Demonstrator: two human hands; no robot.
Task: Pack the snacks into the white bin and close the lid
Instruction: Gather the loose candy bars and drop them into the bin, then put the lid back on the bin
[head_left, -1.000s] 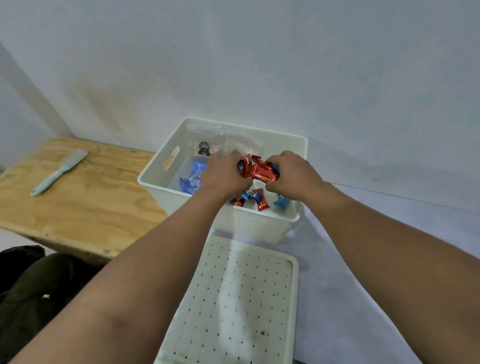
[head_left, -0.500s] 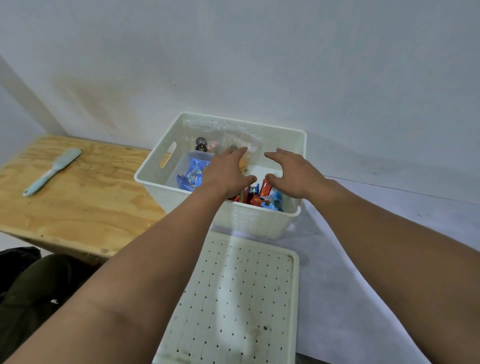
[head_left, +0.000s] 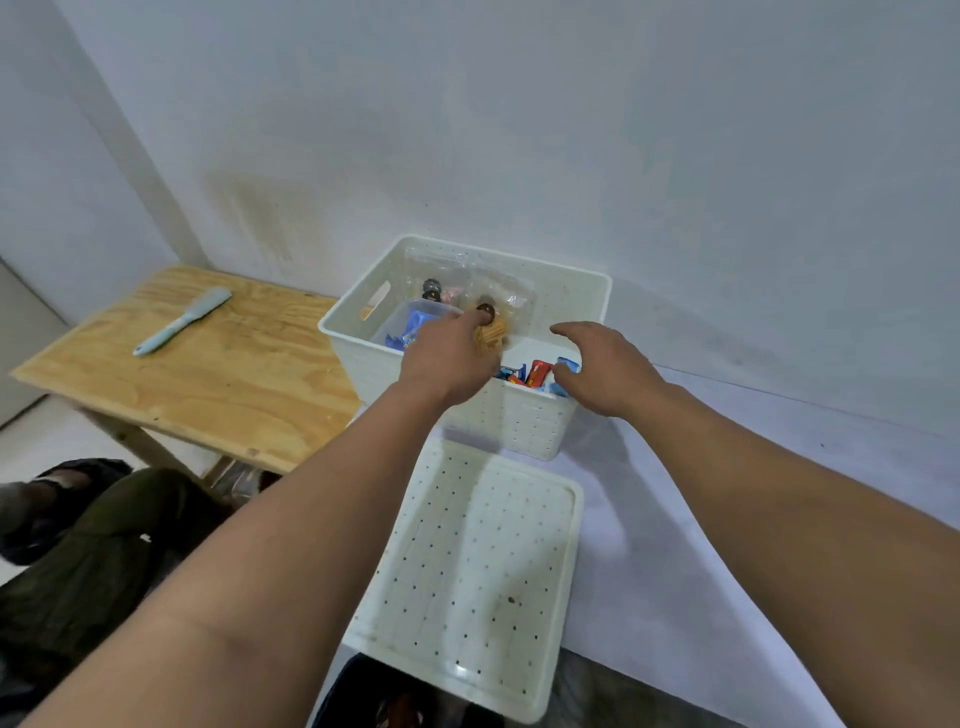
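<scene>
A second ago both hands were bunched round a clutch of red wrappers above the white bin (head_left: 524, 421); now that load is gone from them and the red and blue snacks (head_left: 537, 373) lie inside at the bin's near right. The packing looks close to done, with the closing step not yet begun.

The left hand (head_left: 449, 358) hangs over the middle of the bin, its fingers curled down toward a tan, ridged snack (head_left: 493, 335) in clear wrap (whether they actually pinch it or only touch it cannot be told from here). The right hand (head_left: 605, 366) is spread loose over the bin's near right corner, fingers relaxed and holding nothing, its fingertips just beside the red and blue wrappers.

A clear tub with blue packets (head_left: 410, 327) sits at the bin's left. The lid (head_left: 478, 566) lies flat on the pale surface just near of the bin, well apart from both hands. A pale blue spatula (head_left: 182, 321) rests on the wooden worktop (head_left: 208, 374) at left.
</scene>
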